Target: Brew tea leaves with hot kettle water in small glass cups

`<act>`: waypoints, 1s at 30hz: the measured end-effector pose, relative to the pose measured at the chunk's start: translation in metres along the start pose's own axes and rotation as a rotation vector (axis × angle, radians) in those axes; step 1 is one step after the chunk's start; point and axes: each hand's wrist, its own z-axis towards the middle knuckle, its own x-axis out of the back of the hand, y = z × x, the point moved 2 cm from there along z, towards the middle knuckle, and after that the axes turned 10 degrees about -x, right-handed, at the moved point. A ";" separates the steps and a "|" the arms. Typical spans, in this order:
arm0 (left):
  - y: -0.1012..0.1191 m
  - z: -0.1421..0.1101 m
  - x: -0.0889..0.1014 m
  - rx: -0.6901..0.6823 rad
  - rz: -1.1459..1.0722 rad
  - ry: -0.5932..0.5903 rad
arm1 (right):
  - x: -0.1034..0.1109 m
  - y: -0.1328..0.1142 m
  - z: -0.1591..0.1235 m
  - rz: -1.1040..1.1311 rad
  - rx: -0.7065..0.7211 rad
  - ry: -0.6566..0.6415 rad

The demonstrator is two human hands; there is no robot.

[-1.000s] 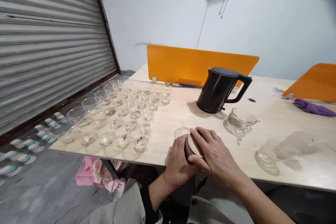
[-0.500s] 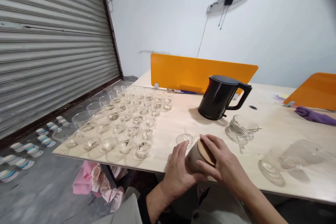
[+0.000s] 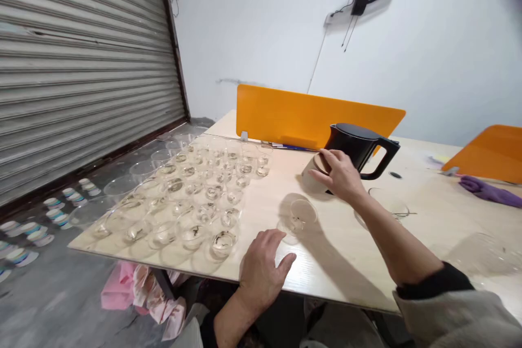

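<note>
My right hand (image 3: 340, 175) reaches out over the table and grips a small beige jar with a wooden lid (image 3: 313, 169), holding it just left of the black electric kettle (image 3: 358, 148). My left hand (image 3: 261, 266) rests on the near edge of the table with its fingers apart, holding nothing. A single small glass cup (image 3: 302, 213) stands between the two hands. To the left, several rows of small glass cups (image 3: 196, 196) cover the table, each with a little dark leaf at the bottom.
The light wooden table (image 3: 346, 261) carries orange dividers (image 3: 314, 117) at the back and right. A purple cloth (image 3: 489, 191) lies far right. Clear glass vessels (image 3: 485, 255) sit behind my right forearm. Pink cloth (image 3: 134, 296) lies under the table; stacked cups (image 3: 24, 231) stand on the floor.
Both hands held the jar at the near edge. My right hand has now carried it forward to beside the kettle, and my left hand has let go and lies on the table.
</note>
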 end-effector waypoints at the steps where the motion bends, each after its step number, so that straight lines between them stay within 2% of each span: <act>1: 0.001 0.000 0.000 0.010 0.003 -0.006 | -0.016 0.002 0.010 0.017 0.004 -0.036; 4: 0.002 0.000 0.002 0.028 0.011 -0.021 | -0.057 0.008 0.031 0.074 0.069 -0.147; 8: 0.002 0.001 0.003 0.023 0.031 -0.032 | -0.089 0.017 0.043 0.127 0.189 -0.250; 12: 0.003 0.001 0.002 0.014 0.069 -0.030 | -0.103 0.025 0.045 0.170 0.250 -0.315; 19: 0.004 0.000 0.000 -0.016 0.109 -0.024 | -0.110 0.033 0.051 0.235 0.271 -0.353; 23: 0.003 0.000 0.000 -0.016 0.108 -0.022 | -0.099 0.028 0.046 0.226 0.249 -0.351; 25: 0.003 -0.001 0.000 -0.016 0.100 -0.021 | -0.082 0.022 0.039 0.240 0.229 -0.269; 27: 0.003 -0.001 0.000 -0.014 0.091 -0.024 | -0.056 0.020 0.031 0.289 0.181 -0.092; 30: 0.003 -0.001 0.000 -0.018 0.090 -0.027 | -0.008 0.030 0.023 0.367 0.009 0.268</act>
